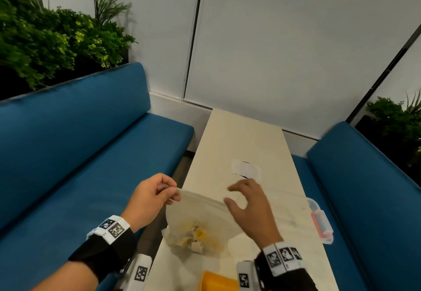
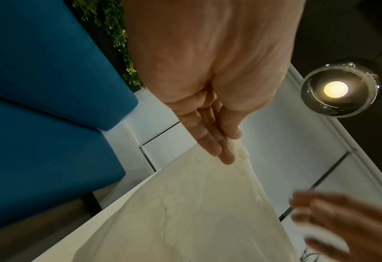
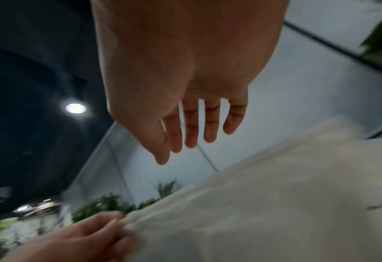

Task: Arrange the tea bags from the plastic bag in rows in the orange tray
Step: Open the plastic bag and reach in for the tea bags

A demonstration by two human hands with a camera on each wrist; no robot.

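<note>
A cloudy plastic bag (image 1: pixel 200 211) hangs over the near part of the table, with several yellow and beige tea bags (image 1: pixel 196 237) bunched at its bottom. My left hand (image 1: pixel 157 194) pinches the bag's top left corner and holds it up; the left wrist view shows the fingers (image 2: pixel 216 147) on the bag's rim (image 2: pixel 243 156). My right hand (image 1: pixel 243 197) hovers over the bag's mouth with fingers spread and holds nothing; the right wrist view shows its straight fingers (image 3: pixel 192 131) above the bag (image 3: pixel 264 203). A corner of the orange tray (image 1: pixel 216 281) shows at the bottom edge.
A long cream table (image 1: pixel 239 145) runs away from me between two blue benches (image 1: pixel 79 154). A clear plastic box (image 1: pixel 296 213) with a red-handled lid lies at the right. A small white packet (image 1: pixel 246 168) lies farther along the table.
</note>
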